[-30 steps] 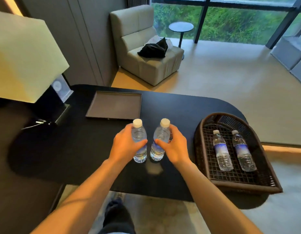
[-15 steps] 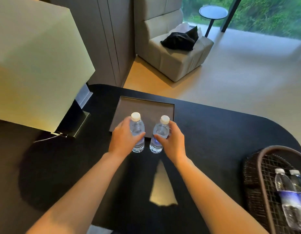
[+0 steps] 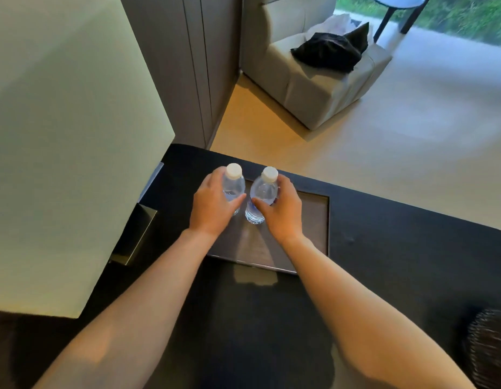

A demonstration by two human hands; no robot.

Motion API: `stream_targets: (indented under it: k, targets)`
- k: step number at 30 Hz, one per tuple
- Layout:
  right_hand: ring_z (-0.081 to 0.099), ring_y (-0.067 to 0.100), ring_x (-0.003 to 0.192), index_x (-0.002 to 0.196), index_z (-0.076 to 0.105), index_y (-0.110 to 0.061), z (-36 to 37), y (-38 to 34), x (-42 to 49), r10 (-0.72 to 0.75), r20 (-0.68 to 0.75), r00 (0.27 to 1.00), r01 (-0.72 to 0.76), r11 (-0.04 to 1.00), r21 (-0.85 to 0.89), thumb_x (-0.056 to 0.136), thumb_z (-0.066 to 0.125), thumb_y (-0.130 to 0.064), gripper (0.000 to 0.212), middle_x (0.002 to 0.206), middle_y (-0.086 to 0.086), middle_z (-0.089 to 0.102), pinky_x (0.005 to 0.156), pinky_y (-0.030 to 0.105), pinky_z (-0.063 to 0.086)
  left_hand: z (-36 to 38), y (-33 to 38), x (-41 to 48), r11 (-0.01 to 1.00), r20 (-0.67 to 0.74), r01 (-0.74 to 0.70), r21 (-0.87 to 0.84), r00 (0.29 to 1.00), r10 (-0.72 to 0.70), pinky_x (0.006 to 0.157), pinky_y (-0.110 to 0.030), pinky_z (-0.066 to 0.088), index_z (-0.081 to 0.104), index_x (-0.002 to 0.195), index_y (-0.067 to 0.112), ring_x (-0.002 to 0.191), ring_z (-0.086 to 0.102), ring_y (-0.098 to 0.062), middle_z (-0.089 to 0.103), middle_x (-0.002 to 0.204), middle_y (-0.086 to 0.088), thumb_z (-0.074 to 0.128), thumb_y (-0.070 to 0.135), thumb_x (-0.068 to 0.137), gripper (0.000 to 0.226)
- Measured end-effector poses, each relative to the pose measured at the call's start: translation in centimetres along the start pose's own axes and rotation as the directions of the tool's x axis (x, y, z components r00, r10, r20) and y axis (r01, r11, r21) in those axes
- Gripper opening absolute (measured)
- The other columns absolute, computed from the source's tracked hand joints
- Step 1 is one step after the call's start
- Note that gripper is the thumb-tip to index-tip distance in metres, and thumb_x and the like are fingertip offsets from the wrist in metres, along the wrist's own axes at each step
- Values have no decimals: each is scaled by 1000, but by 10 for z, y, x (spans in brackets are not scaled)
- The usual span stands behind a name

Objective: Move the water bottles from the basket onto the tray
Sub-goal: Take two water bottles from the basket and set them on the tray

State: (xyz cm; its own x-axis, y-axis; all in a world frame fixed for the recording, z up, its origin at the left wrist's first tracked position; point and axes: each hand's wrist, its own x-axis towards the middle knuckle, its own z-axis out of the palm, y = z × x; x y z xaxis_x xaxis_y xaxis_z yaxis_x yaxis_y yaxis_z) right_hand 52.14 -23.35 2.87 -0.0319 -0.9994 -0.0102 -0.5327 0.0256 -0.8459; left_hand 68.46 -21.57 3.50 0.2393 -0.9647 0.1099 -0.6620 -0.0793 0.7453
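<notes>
Two clear water bottles with white caps stand upright side by side over the far left part of the dark brown tray (image 3: 311,220). My left hand (image 3: 212,206) is wrapped around the left bottle (image 3: 233,182). My right hand (image 3: 281,210) grips the right bottle (image 3: 264,189). The right bottle's base looks to be on the tray floor; the left bottle's base is hidden behind my hand. Only a corner of the dark wicker basket (image 3: 489,346) shows at the lower right edge, and its contents are out of view.
A large pale lampshade (image 3: 64,141) fills the left side, close to my left arm, with its metal base (image 3: 134,237) on the black table (image 3: 398,262). Beyond the table are a grey armchair (image 3: 308,77) with a black garment and open floor.
Both hands have carried the bottles forward from the middle of the table to above the tray. The view has swung left, so the basket has slid almost out of frame.
</notes>
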Motion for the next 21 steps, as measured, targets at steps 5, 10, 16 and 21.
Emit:
stream_targets:
  k: [5,10,16,21]
  targets:
    - [59,21,123,137,54,-18,13,-3,30,-31,-28,999,32,999,12,79,89,-17,68,131,3,62,102,48,54,10,-7,27,999,-35,-18,-41,999,17,95,-38,58,56,136,15,119,62,-24,64,129,-8,89,24,80,65]
    - [60,23,124,138,51,-17,23,0,46,-37,-67,997,38,999,12,78,90,-18,72,133,5,62,102,49,54,14,-11,42,997,-39,-23,-68,999,21,99,-39,57,52,141,16,126,59,-25,61,135,-8,87,23,82,68]
    - [58,25,128,141,49,-16,25,0,50,-50,-62,997,51,999,11,79,89,-16,74,138,7,60,103,50,53,14,-13,52,997,-27,-28,-70,999,26,102,-46,57,50,143,14,130,57,-27,59,138,-10,87,19,82,72]
    - [53,25,136,150,39,-16,19,0,43,0,-12,1000,0,1000,11,78,90,-19,88,148,7,53,110,49,49,14,-12,52,998,-5,-11,-64,1000,11,107,-45,53,44,149,15,136,53,-26,55,144,-10,87,18,83,79]
